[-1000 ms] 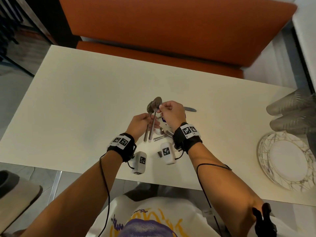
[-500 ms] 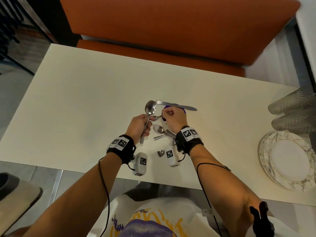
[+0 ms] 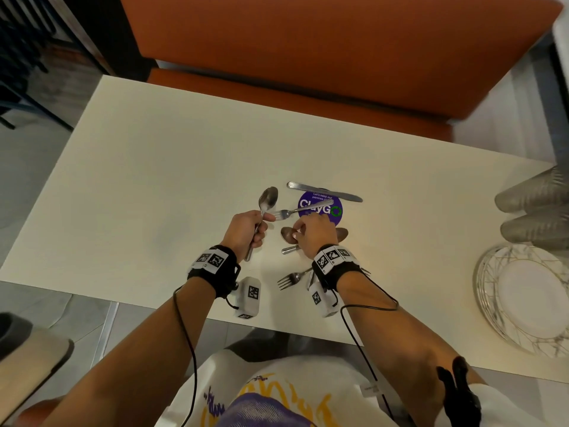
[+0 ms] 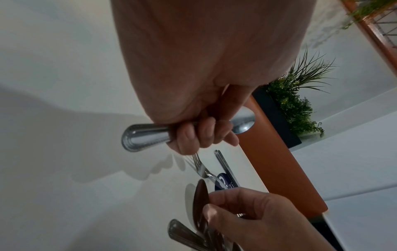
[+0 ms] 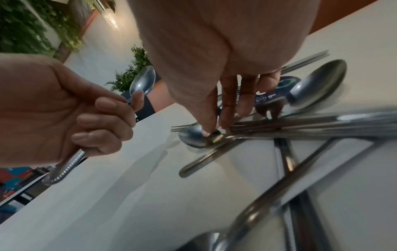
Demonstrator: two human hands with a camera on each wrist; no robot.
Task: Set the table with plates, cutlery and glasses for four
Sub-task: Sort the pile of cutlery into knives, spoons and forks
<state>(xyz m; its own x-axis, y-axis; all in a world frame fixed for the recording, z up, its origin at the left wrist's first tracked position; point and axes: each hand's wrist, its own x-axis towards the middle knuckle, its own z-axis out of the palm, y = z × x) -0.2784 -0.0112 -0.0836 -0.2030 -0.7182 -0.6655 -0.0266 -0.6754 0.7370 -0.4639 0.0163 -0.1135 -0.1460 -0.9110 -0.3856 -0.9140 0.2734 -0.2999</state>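
Note:
My left hand (image 3: 260, 231) grips the handle of a steel spoon (image 3: 268, 198), bowl up, above the cream table (image 3: 154, 180). The left wrist view shows my fingers (image 4: 204, 134) curled round that spoon (image 4: 146, 137). Just to its right, my right hand (image 3: 298, 234) reaches down into a loose cutlery pile. In the right wrist view its thumb and forefinger (image 5: 207, 132) pinch a lying spoon (image 5: 193, 139) near the bowl. A fork (image 3: 286, 213), a knife (image 3: 323, 192), another spoon (image 3: 342, 232) and a second fork (image 3: 291, 278) lie around that hand.
A round purple sticker (image 3: 320, 208) lies under the fork. A stack of patterned plates (image 3: 523, 300) sits near the table's right end, with stacked clear glasses (image 3: 538, 211) lying on their sides behind it. An orange bench (image 3: 308, 57) runs along the far side.
My right hand has left the spoons held up in my left hand and dropped onto the cutlery pile. The left hand keeps its grip and has barely moved.

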